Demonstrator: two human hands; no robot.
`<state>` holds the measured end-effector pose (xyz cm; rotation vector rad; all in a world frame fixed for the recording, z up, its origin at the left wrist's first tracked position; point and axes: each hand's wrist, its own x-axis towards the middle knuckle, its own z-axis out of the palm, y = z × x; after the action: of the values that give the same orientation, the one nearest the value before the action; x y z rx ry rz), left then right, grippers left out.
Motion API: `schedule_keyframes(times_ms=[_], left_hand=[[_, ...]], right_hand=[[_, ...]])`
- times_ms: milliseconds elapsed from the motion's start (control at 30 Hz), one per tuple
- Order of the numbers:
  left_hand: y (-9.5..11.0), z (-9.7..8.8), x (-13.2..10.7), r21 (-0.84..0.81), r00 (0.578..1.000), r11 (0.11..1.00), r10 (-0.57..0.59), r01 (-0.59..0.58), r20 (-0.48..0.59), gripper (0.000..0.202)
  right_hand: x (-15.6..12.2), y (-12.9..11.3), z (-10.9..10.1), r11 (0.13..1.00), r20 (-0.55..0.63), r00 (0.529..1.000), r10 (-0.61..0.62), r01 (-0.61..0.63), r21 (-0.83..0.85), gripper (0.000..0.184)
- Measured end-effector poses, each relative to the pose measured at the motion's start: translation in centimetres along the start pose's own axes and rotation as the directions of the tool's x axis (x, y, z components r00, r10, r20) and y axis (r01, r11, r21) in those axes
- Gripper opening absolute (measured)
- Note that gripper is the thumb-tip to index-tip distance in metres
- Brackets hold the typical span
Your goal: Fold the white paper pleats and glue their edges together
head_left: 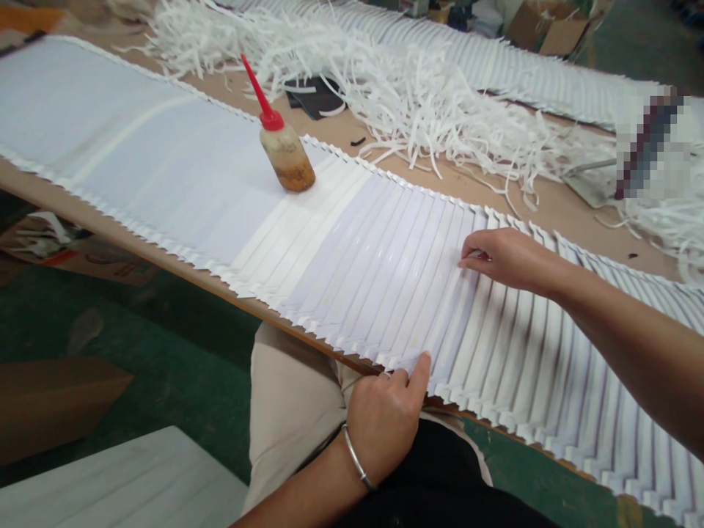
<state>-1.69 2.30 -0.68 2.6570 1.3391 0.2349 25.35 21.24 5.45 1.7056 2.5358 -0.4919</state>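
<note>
A long band of white pleated paper (341, 257) lies across the table. My left hand (385, 414), with a metal bangle on the wrist, pinches the pleats at the near edge, thumb on top. My right hand (503, 257) rests on the pleats near the far edge, fingers curled and pressing a fold. A glue bottle (283, 147) with a red nozzle stands on the paper to the left, well away from both hands.
A heap of white paper strips (396, 88) covers the brown table top (550, 205) beyond the band. Another pleated band (495, 59) lies at the back. Cardboard boxes (555, 29) stand far right. A white board (110, 484) and green floor (181, 352) lie below the table edge.
</note>
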Motion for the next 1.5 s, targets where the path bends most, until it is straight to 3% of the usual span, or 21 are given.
schedule_keyframes(times_ms=[367,700,867,1367,1500], left_hand=[[0.0,-0.3,0.2,-0.016,1.0,1.0,0.002,-0.002,0.007,0.052],[-0.2,0.0,0.1,-0.044,0.999,0.999,0.007,-0.009,-0.038,0.056],[-0.2,0.1,0.1,-0.049,0.996,0.999,0.008,-0.013,-0.091,0.058],[-0.3,0.5,0.4,-0.021,0.986,0.999,0.042,-0.046,-0.159,0.06],[-0.6,0.7,0.3,-0.039,0.98,0.997,0.051,-0.059,-0.191,0.058]], right_hand=[[0.7,0.4,0.5,1.0,0.014,1.0,0.007,-0.007,0.024,0.013],[4.9,6.5,-1.2,0.997,-0.169,0.983,0.071,-0.063,0.053,0.015],[6.8,8.2,-0.8,0.989,-0.184,0.972,0.147,-0.145,0.024,0.017],[7.7,9.2,0.7,0.99,-0.201,0.969,0.142,-0.135,0.049,0.016],[8.4,9.9,0.3,0.978,-0.31,0.93,0.195,-0.208,-0.009,0.017]])
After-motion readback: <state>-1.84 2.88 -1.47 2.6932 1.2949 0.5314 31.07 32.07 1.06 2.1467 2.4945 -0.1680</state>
